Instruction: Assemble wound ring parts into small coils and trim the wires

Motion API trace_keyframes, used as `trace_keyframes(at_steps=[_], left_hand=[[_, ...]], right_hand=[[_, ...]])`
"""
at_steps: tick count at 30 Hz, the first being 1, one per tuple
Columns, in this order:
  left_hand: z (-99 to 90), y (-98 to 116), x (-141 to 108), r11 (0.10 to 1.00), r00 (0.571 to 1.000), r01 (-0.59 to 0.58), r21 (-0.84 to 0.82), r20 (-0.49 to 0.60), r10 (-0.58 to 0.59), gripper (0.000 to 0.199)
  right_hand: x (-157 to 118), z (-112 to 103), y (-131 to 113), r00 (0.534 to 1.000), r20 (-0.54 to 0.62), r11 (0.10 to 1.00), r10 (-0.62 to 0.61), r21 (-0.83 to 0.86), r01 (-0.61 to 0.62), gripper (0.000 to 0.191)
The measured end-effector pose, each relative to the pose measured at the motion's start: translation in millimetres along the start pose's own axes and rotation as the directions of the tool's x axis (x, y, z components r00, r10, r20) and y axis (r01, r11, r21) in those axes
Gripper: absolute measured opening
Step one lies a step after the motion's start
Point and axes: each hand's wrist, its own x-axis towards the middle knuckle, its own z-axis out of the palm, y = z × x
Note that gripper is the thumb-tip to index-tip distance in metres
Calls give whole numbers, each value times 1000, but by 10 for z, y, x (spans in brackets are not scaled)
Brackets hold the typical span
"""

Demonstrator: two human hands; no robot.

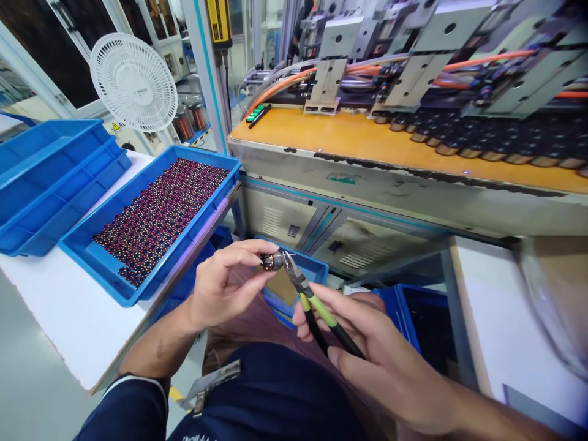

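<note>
Between the thumb and fingers of my left hand (225, 285) is a small dark cylindrical part with copper-coloured windings (272, 262). My right hand (367, 346) is wrapped round the green and black handles of cutting pliers (316, 306). The jaws of the pliers point up and left, close beside the right end of the part, where thin wire ends stick out. Whether the jaws touch a wire is too small to tell.
A blue tray (122, 294) full of small dark and red parts stands on the left table (46, 312), beside stacked blue trays (50, 177). Behind are a white fan (133, 82) and a machine bench (285, 131). A blue bin (316, 266) sits below my hands.
</note>
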Motion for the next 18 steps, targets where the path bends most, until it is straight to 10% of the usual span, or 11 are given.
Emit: trace_keyframes(at_steps=[18], left_hand=[[-17, 15, -4, 999, 999, 33, 8, 10, -33, 58]], right_hand=[[7, 18, 41, 993, -69, 990, 99, 104, -92, 62]])
